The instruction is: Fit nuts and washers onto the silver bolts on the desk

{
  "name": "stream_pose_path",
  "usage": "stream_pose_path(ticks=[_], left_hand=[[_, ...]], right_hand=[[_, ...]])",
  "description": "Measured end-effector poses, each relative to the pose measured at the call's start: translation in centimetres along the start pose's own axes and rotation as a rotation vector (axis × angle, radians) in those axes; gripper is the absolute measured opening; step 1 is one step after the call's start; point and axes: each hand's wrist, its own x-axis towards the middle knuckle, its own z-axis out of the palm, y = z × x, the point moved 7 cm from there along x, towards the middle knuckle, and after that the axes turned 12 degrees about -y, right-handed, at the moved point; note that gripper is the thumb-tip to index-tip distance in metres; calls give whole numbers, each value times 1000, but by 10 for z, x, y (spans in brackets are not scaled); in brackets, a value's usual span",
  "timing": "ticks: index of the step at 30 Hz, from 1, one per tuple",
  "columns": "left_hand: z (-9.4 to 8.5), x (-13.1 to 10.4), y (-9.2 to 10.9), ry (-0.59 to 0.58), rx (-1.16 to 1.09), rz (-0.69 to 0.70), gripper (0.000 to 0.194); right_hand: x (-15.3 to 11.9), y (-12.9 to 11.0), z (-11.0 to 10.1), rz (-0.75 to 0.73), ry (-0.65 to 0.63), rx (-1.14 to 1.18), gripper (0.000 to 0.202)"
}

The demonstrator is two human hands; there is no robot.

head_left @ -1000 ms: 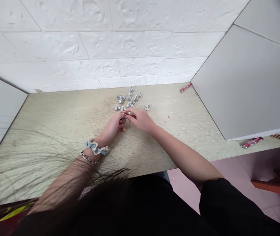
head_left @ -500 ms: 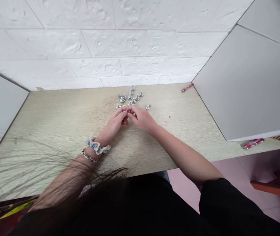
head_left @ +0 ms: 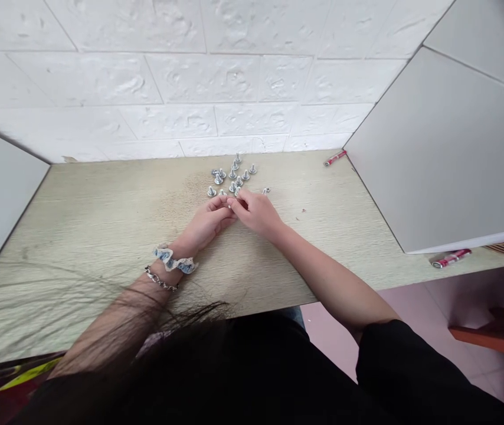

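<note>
Over the tabletop my left hand [head_left: 210, 221] and my right hand [head_left: 255, 212] meet, fingertips touching. My left fingers are curled together, palm side turned inward. Thumb and forefinger of my right hand pinch at the same spot. Whatever sits between the fingertips is too small and too covered to name. Just beyond them, several silver bolts [head_left: 233, 174] with wide round bases stand on the table, shanks mostly up. One bolt [head_left: 212, 192] stands beyond my left fingers, and another small metal piece [head_left: 265, 190] is partly behind my right hand.
A white brick-patterned wall [head_left: 181, 77] closes off the back of the wooden table [head_left: 101, 236]. Grey panels [head_left: 447, 153] flank it. One red battery [head_left: 335, 158] lies by the wall at right, another red battery [head_left: 451, 258] near the front edge.
My left hand has turned a little, its fingers now less tightly folded under my right fingertips. My right hand's fingers have shifted slightly. The bolts remain standing where they were.
</note>
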Motion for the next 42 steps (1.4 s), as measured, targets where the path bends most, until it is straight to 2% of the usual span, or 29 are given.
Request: stream_pose_path(ticks=[9, 16, 21, 27, 31, 37, 42], left_hand=[[1, 0, -3, 17, 85, -15, 11], [-9, 2, -5, 69, -20, -18, 9], [-12, 4, -5, 45, -77, -7, 8], [-16, 4, -5, 99, -121, -33, 9], [-20, 4, -7, 142, -196, -73, 13], [-22, 5, -8, 104, -200, -65, 13], [-16, 5, -6, 12, -131, -83, 9]], right_hand=[[1, -10, 6, -69, -56, -104, 32], [0, -11, 10, -157, -73, -12, 15], [-3, -17, 11, -217, -84, -58, 26], [-3, -20, 11, -234, -68, -78, 26], [-3, -21, 12, -255, -69, -98, 19], [-3, -22, 11, -252, -53, -93, 19], [-3, -20, 10, -230, -34, -78, 19]])
